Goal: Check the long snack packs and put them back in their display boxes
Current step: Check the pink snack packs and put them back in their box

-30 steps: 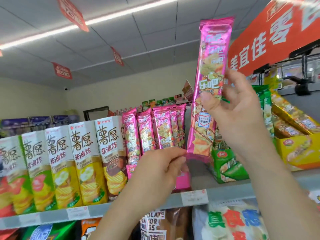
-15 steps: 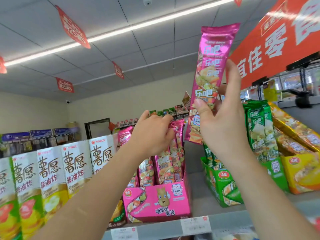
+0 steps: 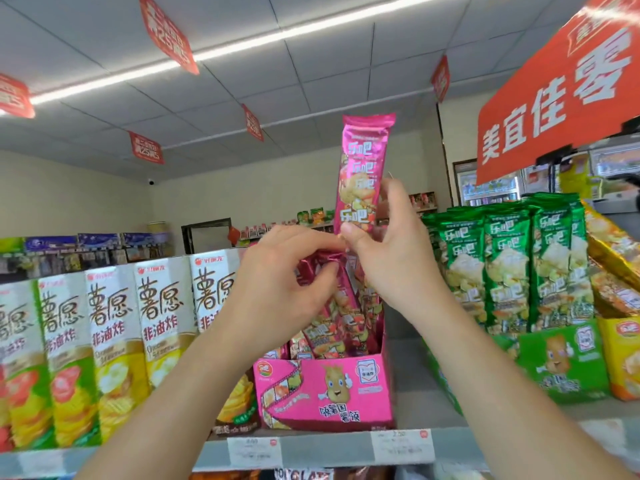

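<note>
Head view.

Pink display box [image 3: 325, 393]: standing upright at the front edge of the shelf [image 3: 311, 452], open at the top, with a cartoon potato figure printed on the front panel.

Right hand [image 3: 391, 258]: directly above the pink display box. Thumb and fingers clamped on the lower half of the raised pack [image 3: 363, 161]. Thumb on the near face, fingers wrapped behind.

Raised pack: long, pink, held upright above the pink display box, top seal uppermost, lower end hidden behind both hands.

Left hand [image 3: 277, 289]: above the left half of the pink display box, touching the right hand at the thumb. Fingers curled round the crimped top of the tilted pack [image 3: 341, 306].

Tilted pack: pink, leaning to the left, lower end inside the pink display box.

Pink packs [image 3: 367, 320]: more of the same kind, standing inside the pink display box to the right of the tilted pack; count not readable.

Green packs [image 3: 502, 265]: upright in a green display box [image 3: 554, 362], to the right of the pink display box, with a gap of bare shelf between.

Yellow box [image 3: 620, 358]: further right of the pink display box, just beside the green one.

Chip cartons [image 3: 162, 323]: tall, in a row, immediately left of the pink display box.

Price tags [image 3: 401, 445]: on the shelf rail below the pink display box.

Red sign [image 3: 561, 95]: hanging high, above and right of the pink display box.
</note>
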{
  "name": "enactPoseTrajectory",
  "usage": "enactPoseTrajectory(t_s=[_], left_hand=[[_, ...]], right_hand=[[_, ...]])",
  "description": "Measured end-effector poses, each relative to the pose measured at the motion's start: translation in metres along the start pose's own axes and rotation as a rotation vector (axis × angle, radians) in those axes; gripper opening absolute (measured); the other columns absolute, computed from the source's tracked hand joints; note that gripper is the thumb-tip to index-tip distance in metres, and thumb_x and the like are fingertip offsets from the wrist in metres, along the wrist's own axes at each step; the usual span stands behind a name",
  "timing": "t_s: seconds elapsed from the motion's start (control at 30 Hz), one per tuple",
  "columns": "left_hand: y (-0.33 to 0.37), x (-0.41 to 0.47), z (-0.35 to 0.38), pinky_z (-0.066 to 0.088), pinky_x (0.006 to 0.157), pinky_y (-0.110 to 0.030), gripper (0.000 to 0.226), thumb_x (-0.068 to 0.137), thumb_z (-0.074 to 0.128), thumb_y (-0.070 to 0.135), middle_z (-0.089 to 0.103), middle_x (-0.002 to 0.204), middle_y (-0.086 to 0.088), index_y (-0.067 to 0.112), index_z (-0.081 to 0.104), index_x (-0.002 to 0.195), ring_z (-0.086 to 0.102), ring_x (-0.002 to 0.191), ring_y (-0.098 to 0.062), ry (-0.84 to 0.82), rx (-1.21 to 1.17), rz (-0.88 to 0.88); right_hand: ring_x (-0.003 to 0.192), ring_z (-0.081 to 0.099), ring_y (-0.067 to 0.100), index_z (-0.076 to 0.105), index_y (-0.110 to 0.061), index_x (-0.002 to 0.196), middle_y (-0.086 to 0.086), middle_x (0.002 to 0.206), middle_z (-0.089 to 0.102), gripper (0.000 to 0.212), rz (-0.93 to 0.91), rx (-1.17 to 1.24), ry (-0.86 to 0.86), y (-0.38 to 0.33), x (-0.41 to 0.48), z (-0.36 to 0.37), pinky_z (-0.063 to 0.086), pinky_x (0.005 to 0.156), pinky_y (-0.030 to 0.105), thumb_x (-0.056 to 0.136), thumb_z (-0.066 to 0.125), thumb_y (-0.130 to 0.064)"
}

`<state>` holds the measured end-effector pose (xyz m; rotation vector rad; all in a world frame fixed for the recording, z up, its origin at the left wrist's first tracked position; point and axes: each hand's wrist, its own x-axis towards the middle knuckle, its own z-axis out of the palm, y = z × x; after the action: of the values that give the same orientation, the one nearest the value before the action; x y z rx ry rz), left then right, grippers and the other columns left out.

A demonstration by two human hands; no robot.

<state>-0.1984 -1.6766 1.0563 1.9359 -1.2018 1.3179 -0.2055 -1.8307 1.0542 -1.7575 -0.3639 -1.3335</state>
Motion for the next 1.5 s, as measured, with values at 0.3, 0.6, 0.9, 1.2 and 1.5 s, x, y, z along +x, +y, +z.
enactPoseTrajectory(t_s=[0.3, 0.6, 0.9, 1.2, 1.5], left_hand=[[-0.002, 0.01, 0.024, 0.037, 0.074, -0.003, 0.018, 0.082, 0.071, 0.027, 0.055, 0.09, 0.02, 0.03, 0.066, 0.099, 0.054, 0.081, 0.004, 0.073, 0.04, -0.156], [0.0, 0.039, 0.03, 0.042, 0.057, -0.025, 0.027, 0.08, 0.067, 0.05, 0.065, 0.073, 0.01, 0.029, 0.065, 0.096, 0.062, 0.069, -0.015, -0.018, 0.341, -0.224], [-0.003, 0.047, 0.031, 0.057, 0.067, -0.03, 0.042, 0.086, 0.061, 0.037, 0.062, 0.059, 0.016, 0.035, 0.06, 0.128, 0.057, 0.048, 0.001, -0.269, 0.255, -0.194], [-0.005, 0.045, 0.022, 0.047, 0.057, -0.022, 0.029, 0.081, 0.062, 0.04, 0.066, 0.068, 0.015, 0.037, 0.071, 0.109, 0.056, 0.056, 0.0, -0.286, 0.309, -0.173], [-0.003, 0.022, 0.01, 0.051, 0.064, -0.026, 0.025, 0.083, 0.063, 0.052, 0.072, 0.075, 0.011, 0.036, 0.071, 0.101, 0.064, 0.067, -0.008, -0.126, 0.259, -0.151]], right_hand=[[0.075, 0.067, 0.014, 0.056, -0.031, 0.118, -0.007, 0.088, 0.07, 0.022, 0.2, -0.066, -0.212, 0.035, -0.012, 0.005, 0.056, 0.07, 0.041, 0.1, 0.045, -0.026], [0.061, 0.055, -0.002, 0.051, -0.026, 0.127, -0.017, 0.073, 0.059, 0.028, 0.224, -0.135, -0.125, 0.051, -0.019, 0.014, 0.038, 0.05, 0.02, 0.099, 0.053, -0.027], [0.065, 0.059, 0.008, 0.058, -0.024, 0.113, -0.01, 0.08, 0.064, 0.023, 0.263, -0.338, -0.185, 0.058, -0.044, 0.008, 0.039, 0.05, 0.024, 0.092, 0.053, -0.03], [0.105, 0.055, 0.014, 0.042, -0.031, 0.134, -0.003, 0.129, 0.053, 0.04, 0.608, 0.337, 0.029, 0.052, -0.022, 0.015, 0.044, 0.083, 0.033, 0.096, 0.052, -0.031], [0.089, 0.067, 0.015, 0.062, -0.022, 0.116, -0.004, 0.104, 0.069, 0.026, 0.473, 0.236, 0.067, 0.049, 0.002, 0.029, 0.058, 0.083, 0.045, 0.094, 0.058, -0.011]])
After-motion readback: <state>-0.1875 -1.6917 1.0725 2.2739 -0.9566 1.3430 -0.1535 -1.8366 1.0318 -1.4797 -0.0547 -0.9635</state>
